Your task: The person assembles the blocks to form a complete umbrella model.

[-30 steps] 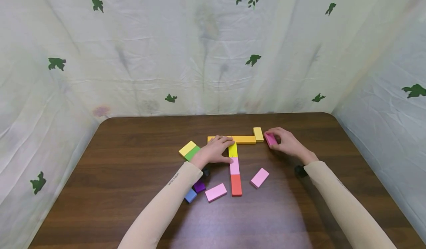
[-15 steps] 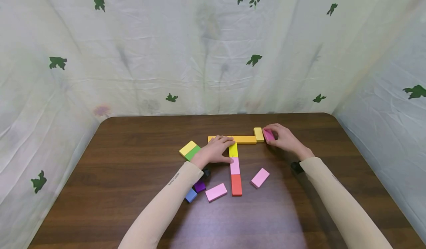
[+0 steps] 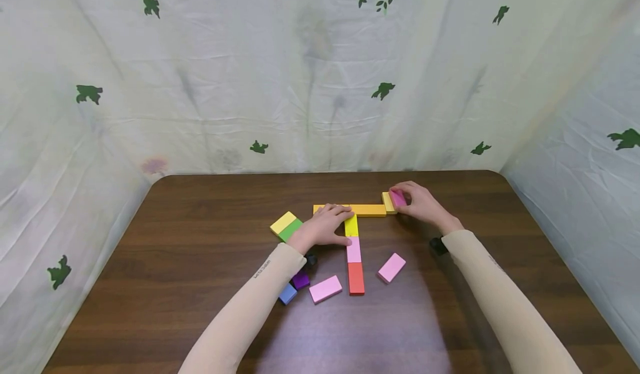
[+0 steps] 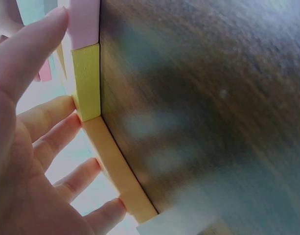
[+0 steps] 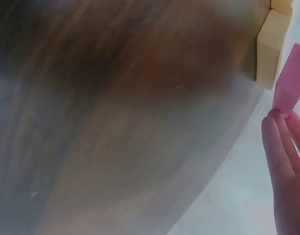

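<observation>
My right hand pinches a dark pink block between thumb and fingers. That block overlaps the right part of a pale yellow block in the head view; in the right wrist view the pink block is tilted beside the pale yellow one. With fingers spread, my left hand rests on a row of blocks. Its fingertips touch the orange block and the corner near the bright yellow block, while the thumb lies at the light pink block. A red block ends this column.
Two loose light pink blocks, one on the right and one on the left, lie on the brown table. Yellow, green, purple and blue blocks sit around the left forearm. A patterned curtain hangs behind.
My right hand has moved left with the dark pink block, from beside the pale yellow block to over its right part. The left hand has stayed in place.
</observation>
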`<state>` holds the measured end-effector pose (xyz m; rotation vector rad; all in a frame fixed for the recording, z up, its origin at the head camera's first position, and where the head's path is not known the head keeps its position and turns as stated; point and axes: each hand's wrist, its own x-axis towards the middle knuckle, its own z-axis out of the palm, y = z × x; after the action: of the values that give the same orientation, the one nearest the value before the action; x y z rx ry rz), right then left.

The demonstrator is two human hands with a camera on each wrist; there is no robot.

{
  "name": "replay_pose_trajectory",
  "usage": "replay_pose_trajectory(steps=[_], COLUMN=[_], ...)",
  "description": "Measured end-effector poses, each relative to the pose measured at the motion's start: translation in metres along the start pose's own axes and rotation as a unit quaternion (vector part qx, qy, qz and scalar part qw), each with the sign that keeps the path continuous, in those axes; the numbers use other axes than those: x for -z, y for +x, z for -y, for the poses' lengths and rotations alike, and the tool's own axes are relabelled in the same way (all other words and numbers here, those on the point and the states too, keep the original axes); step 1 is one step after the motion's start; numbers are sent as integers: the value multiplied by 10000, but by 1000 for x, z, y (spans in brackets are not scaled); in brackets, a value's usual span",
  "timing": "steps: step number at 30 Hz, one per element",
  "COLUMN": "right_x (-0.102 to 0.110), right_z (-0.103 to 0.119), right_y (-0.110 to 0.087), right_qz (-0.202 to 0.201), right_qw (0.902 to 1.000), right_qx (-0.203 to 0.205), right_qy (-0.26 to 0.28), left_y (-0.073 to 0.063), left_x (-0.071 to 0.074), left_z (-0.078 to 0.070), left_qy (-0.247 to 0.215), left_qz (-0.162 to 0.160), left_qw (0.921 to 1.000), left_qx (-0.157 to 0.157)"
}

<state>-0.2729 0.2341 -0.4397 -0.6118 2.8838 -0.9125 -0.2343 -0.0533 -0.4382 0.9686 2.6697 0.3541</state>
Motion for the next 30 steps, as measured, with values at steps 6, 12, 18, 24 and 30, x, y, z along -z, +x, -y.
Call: replay_pose_trajectory(steps=[6, 12, 18, 24, 30], right_x=[-2, -4, -5, -4, -6], right_z=[1, 1, 4, 8, 10], right_y=[7, 12, 19, 24, 29], right_qz=[11, -14, -60, -1, -54], right_qw=[9999, 10000, 10000, 9999, 9999], right_qx=[-117, -91, -1, -150, -96], right_qy=[62, -2, -69, -35, -112], left_y=[-2, 0, 1, 0, 0], left_x=[1, 0, -2, -1, 0], left_z=[0, 0, 1, 0, -1], left_qy=[-134, -144, -9, -45, -23], left_qz=[-53, -25, 19, 29, 44], left_qw=[9998, 9999, 10000, 10000, 10000], left_qx=[-120, -80, 29, 54, 60])
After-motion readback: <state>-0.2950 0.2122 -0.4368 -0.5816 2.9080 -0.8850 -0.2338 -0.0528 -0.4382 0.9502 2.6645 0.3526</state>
